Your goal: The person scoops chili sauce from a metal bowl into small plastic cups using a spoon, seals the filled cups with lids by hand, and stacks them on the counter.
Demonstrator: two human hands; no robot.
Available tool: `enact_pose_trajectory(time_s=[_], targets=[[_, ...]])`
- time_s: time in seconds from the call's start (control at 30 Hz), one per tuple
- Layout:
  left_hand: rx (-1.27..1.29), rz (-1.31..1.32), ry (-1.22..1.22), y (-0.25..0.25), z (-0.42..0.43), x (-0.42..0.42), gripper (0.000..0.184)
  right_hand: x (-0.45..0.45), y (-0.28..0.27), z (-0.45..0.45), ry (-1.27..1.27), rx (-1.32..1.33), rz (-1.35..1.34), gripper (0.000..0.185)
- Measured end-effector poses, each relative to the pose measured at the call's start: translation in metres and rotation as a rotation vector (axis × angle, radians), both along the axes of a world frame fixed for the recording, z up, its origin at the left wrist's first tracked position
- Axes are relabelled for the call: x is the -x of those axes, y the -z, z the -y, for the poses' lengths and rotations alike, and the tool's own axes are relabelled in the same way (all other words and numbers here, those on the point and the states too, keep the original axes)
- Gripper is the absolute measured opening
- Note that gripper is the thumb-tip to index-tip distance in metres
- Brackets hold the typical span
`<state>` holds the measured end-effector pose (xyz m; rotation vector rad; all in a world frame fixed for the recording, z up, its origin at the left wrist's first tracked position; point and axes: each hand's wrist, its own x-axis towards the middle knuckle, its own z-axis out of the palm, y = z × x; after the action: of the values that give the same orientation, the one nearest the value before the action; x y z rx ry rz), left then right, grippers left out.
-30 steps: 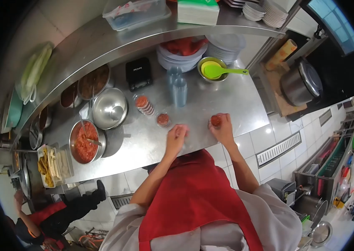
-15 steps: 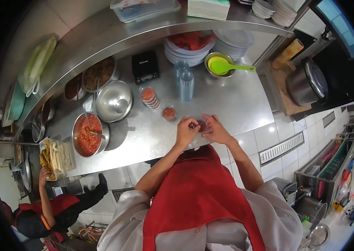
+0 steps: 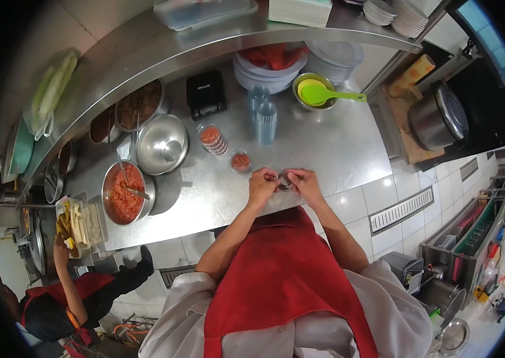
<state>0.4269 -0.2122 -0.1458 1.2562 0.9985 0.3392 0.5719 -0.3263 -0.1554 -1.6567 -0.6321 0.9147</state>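
Observation:
Close to the steel table's front edge, my left hand (image 3: 263, 186) and my right hand (image 3: 305, 184) are together at a small clear plastic sauce cup (image 3: 285, 182). The fingers of both hands are closed in a pinch on its rim and partly cover it; whether a lid is on it I cannot make out. Just beyond my left hand stands a clear cup of chopped red salsa (image 3: 240, 161). Behind that, to the left, is a leaning stack of similar filled cups (image 3: 212, 137).
Left on the table are a steel bowl of red salsa (image 3: 126, 200) with a spoon and an upturned-looking shiny bowl (image 3: 163, 143). Farther back are a black scale (image 3: 206, 95), stacked clear cups (image 3: 266, 126) and a green ladle (image 3: 330, 95). A co-worker's hand (image 3: 60, 250) reaches food containers.
My hands have come closer together around the small cup. My right hand's fingers, spread more before, now pinch at the rim. The co-worker's arm has shifted slightly.

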Motion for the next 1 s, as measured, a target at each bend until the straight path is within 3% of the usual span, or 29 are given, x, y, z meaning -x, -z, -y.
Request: enact_pose_trajectory(time_s=[0.03, 0.23, 0.33, 0.43, 0.53, 0.63, 0.73, 0.83, 0.93, 1.0], targets=[[0.011, -0.01, 0.006, 0.002, -0.001, 0.001, 0.023, -0.003, -0.007, 0.001, -0.028, 0.086, -0.216, 0.021], [0.074, 0.051, 0.037, 0.003, -0.005, 0.005, 0.016, -0.005, -0.019, -0.005, -0.044, 0.156, -0.248, 0.024], [-0.173, 0.052, 0.031, -0.006, 0.004, 0.005, 0.018, 0.011, -0.002, -0.005, -0.018, -0.083, 0.501, 0.028], [-0.228, 0.079, -0.017, -0.007, 0.008, 0.005, 0.018, 0.028, -0.002, -0.003, 0.069, -0.062, 0.484, 0.03], [-0.177, -0.062, 0.027, -0.008, 0.007, 0.001, 0.012, 0.032, -0.007, -0.004, 0.055, -0.056, 0.55, 0.029], [-0.522, -0.14, 0.029, 0.013, 0.018, -0.005, 0.01, 0.036, -0.006, -0.002, 0.001, -0.072, 0.777, 0.028], [-0.905, -0.076, -0.05, 0.016, 0.025, -0.008, 0.012, 0.037, -0.006, -0.004, -0.017, -0.061, 0.773, 0.029], [-0.595, -0.056, -0.064, 0.004, 0.031, -0.002, 0.016, 0.035, -0.006, -0.007, -0.027, -0.086, 0.853, 0.024], [-0.247, -0.008, -0.06, -0.033, 0.033, 0.034, 0.023, 0.035, -0.031, -0.015, 0.023, -0.141, 0.716, 0.017], [-0.419, -0.011, -0.232, -0.023, 0.022, 0.065, 0.034, 0.039, -0.073, -0.035, 0.09, -0.145, 0.591, 0.013]])
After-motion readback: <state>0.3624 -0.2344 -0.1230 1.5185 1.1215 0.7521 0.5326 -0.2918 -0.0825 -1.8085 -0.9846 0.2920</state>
